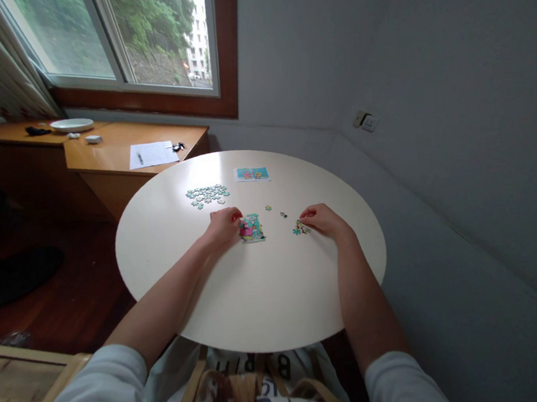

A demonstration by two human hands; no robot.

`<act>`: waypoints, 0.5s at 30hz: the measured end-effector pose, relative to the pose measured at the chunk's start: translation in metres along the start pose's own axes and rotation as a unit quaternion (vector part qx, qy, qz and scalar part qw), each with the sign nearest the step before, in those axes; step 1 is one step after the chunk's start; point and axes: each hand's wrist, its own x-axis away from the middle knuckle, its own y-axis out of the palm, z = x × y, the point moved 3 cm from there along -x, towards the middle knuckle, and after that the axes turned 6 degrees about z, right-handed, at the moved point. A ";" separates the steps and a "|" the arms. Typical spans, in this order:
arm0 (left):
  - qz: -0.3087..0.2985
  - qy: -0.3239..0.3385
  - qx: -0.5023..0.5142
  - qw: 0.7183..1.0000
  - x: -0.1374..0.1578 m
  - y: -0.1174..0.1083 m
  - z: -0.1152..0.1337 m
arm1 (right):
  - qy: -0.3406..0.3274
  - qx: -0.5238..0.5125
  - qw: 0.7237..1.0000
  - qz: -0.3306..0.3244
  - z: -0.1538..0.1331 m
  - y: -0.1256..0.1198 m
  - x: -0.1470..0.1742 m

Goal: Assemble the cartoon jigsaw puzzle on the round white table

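nearest to me is the rim of the round cream-white table (261, 317), with my two bare forearms reaching across it. my left hand (224, 226) lies knuckles up, fingers curled and pressing against the left edge of the small joined patch of colourful puzzle pieces (252, 229), which lies flat near the middle of the table. my right hand (322, 218) rests a little to the right, fingertips bent down onto a small cluster of loose teal and multicoloured pieces (300, 228); whether it has one pinched i cannot tell (the pieces are too small). between the hands and just beyond lie two single stray pieces (275, 211). farther out on the left is a spread heap of pale teal pieces lying face down (208, 194), and beyond that, toward the far edge, a small rectangular teal reference picture (251, 174) lies flat. past the table stands a wooden side desk (100, 156) bearing a white sheet of paper (152, 154) and a white plate (71, 125), under the window (136, 36).
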 end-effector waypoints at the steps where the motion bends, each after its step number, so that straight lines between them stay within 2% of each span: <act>1: 0.000 -0.001 -0.003 1.000 0.000 0.000 0.000 | -0.002 -0.008 1.000 -0.006 -0.001 0.000 0.001; 6: -0.002 0.001 -0.007 1.000 0.001 -0.001 0.002 | -0.005 -0.020 0.999 -0.029 -0.004 0.000 0.003; 15: -0.002 0.000 -0.012 1.000 0.000 0.000 0.001 | 0.016 0.038 0.999 0.006 -0.001 0.000 0.000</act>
